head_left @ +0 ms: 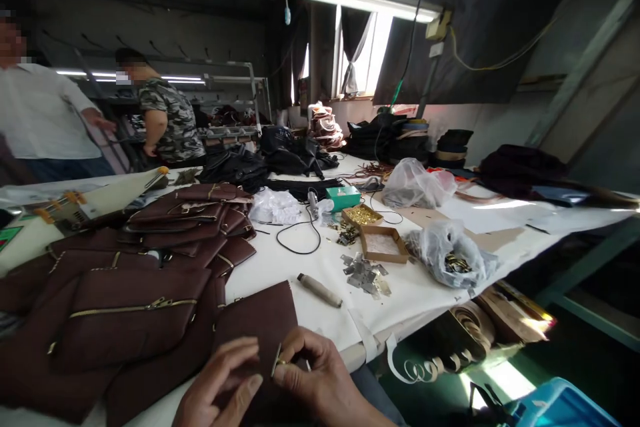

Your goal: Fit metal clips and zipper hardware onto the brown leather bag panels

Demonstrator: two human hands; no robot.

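Observation:
At the front edge of the table, my right hand (317,377) pinches a small flat metal plate (276,359) between thumb and forefinger, seen edge-on. Just left of it, my left hand (220,383) is open, thumb and fingers apart, with nothing visible in it. Both hands are over a dark brown leather piece (265,317). More brown leather pieces with brass zippers (135,307) lie to the left, stacked in layers. Beyond my right hand are a worn wooden-looking rod (320,289) and a loose pile of thin metal plates (367,275).
Behind the plates stand a shallow cardboard box (384,244), a box of brass bits (362,215) and a green box (343,197). A plastic bag of metal parts (450,257) sits near the right edge. Two people (167,110) stand across the table. A blue bin (563,405) is below right.

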